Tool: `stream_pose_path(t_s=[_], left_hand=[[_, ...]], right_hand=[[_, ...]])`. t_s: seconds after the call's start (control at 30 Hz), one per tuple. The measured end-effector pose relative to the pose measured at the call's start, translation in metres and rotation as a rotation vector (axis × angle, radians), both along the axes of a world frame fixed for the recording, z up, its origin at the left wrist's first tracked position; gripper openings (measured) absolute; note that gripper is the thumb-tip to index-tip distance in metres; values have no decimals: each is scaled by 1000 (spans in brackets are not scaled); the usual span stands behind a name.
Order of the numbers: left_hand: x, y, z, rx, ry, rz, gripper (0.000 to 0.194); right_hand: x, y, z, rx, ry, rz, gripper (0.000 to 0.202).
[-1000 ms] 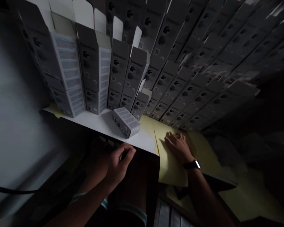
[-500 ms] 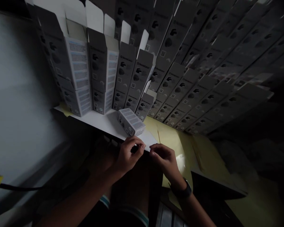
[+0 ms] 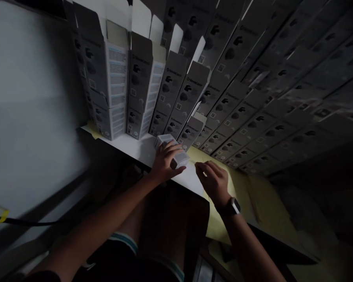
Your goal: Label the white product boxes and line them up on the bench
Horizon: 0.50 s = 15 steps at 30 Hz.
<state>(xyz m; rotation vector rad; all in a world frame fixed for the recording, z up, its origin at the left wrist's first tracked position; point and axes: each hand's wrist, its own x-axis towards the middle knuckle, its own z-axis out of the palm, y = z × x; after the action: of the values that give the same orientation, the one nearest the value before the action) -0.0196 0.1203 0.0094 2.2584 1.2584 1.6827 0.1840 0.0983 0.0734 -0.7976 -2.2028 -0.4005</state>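
My left fingers [image 3: 173, 148] are spread over the top of a small printed box [image 3: 181, 158], with the thumb held apart from them, low by the box's near end. The box lies on its side under my left hand [image 3: 162, 165], on the white surface [image 3: 191, 182] close to its front edge. My right hand [image 3: 214, 179] is just beside it, off the box's right end, its fingertips drawn in close to the thumb; I cannot tell whether they pinch anything. A dark watch [image 3: 232, 206] sits on that wrist, above the yellow sheet [image 3: 219, 229] to the right of the white surface. Right behind my box stands a short upright box [image 3: 191, 131] with its top flap raised. Taller boxes [image 3: 117, 74] with open flaps stand to the left, and rows of grey boxes [image 3: 235, 113] with the same print run off to the right into the dark. Below my arms I see my dark shorts [image 3: 111, 256], banded in teal and white.
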Motion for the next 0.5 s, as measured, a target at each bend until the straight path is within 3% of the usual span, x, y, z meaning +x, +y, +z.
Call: stream_pose_path(t_s=[0.13, 0.5], left_hand=[[-1, 12, -8, -67, 60, 19, 34], [2, 9, -10, -61, 44, 34, 33]], right_hand=[[1, 24, -13, 150, -244, -12, 14], [-7, 32, -16, 188, -290, 53, 9]])
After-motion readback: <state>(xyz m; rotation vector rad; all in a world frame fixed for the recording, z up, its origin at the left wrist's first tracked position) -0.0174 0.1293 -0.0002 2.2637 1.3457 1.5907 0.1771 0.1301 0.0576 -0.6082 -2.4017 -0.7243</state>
